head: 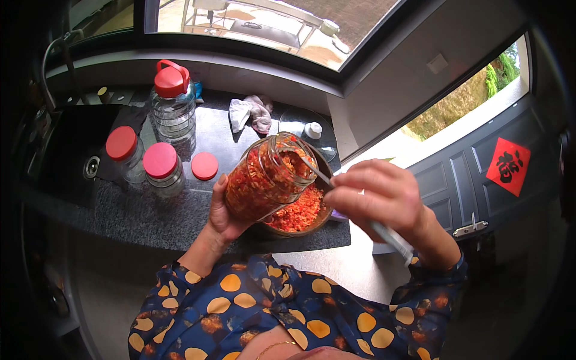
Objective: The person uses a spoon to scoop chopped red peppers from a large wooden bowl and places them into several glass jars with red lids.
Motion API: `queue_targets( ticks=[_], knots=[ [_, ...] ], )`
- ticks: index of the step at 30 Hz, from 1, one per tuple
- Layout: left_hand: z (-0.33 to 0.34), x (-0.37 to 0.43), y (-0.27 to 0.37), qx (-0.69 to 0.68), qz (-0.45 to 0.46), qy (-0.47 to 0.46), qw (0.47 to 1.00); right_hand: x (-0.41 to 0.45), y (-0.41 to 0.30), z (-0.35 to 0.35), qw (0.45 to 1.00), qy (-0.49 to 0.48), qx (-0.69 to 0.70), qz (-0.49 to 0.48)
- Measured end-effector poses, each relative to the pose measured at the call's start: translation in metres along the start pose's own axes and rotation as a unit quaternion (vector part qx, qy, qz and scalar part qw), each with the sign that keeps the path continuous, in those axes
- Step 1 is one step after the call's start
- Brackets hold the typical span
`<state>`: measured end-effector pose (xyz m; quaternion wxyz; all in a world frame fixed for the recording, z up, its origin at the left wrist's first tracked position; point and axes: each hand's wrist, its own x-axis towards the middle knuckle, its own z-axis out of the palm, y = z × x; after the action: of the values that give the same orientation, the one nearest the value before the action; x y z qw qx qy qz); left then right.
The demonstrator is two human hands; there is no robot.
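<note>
My left hand (227,218) grips a glass jar (265,180) filled with chopped red chili, tilted with its open mouth towards the right. My right hand (378,195) is closed around the handle of a metal spoon (320,173), whose front end reaches into the jar's mouth; the bowl of the spoon is hidden there. Beneath the jar stands a large round bowl (327,215) holding more chopped chili (301,211). A loose red lid (204,165) lies on the counter left of the jar.
Two red-lidded jars (163,168) (126,153) and a tall glass jar with a red handled lid (174,108) stand left, beside a dark sink (67,148). Cloths (252,112), a glass pot lid (330,135) and the window wall lie behind. The granite counter (153,216) ends before me.
</note>
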<state>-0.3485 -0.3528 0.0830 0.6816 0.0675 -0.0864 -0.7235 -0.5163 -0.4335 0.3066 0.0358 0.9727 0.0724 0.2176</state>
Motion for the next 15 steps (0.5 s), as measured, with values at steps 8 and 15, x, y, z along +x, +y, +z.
queue_targets(
  ticks=[8,15],
  knots=[
    [-0.004,-0.004,0.003,0.010,0.002,-0.025,1.000,-0.005,0.013,-0.033,0.986,0.004,0.132,0.102],
    [-0.015,-0.004,0.003,0.006,-0.017,-0.007,1.000,-0.025,0.039,-0.048,0.917,0.066,0.343,0.191]
  ],
)
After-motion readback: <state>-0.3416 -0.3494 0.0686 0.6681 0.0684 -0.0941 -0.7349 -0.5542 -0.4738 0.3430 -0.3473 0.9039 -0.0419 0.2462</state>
